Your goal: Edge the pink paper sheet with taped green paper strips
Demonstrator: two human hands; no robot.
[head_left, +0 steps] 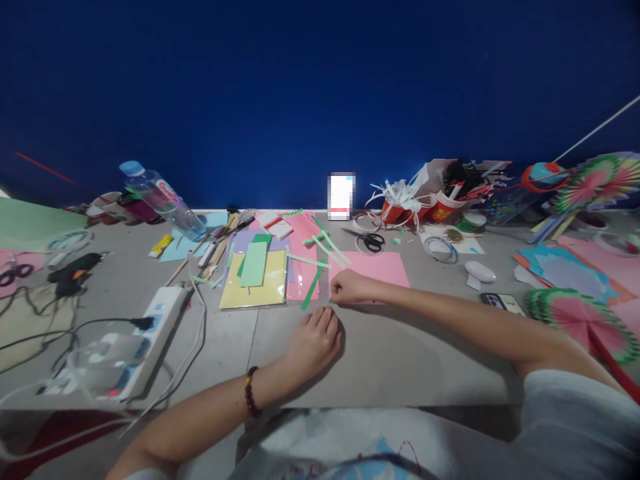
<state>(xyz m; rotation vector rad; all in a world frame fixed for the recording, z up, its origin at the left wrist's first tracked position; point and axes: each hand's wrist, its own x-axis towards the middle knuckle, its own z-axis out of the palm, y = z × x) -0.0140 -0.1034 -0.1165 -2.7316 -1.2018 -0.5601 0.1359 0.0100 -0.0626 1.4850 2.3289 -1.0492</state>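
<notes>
My right hand lies at the near left corner of a pink paper sheet, fingers curled in a pinch; what they hold is too small to make out. My left hand rests on the grey floor just below it, fingers curled loosely downward, nothing visible in them. A beaded bracelet is on that wrist. A dark green paper strip lies just left of my right hand, beside a stack of yellow and green papers.
A power strip with cables and a glue gun sit at the left. A water bottle leans at the back left. Scissors, red cups, a phone and folded paper fans lie to the right.
</notes>
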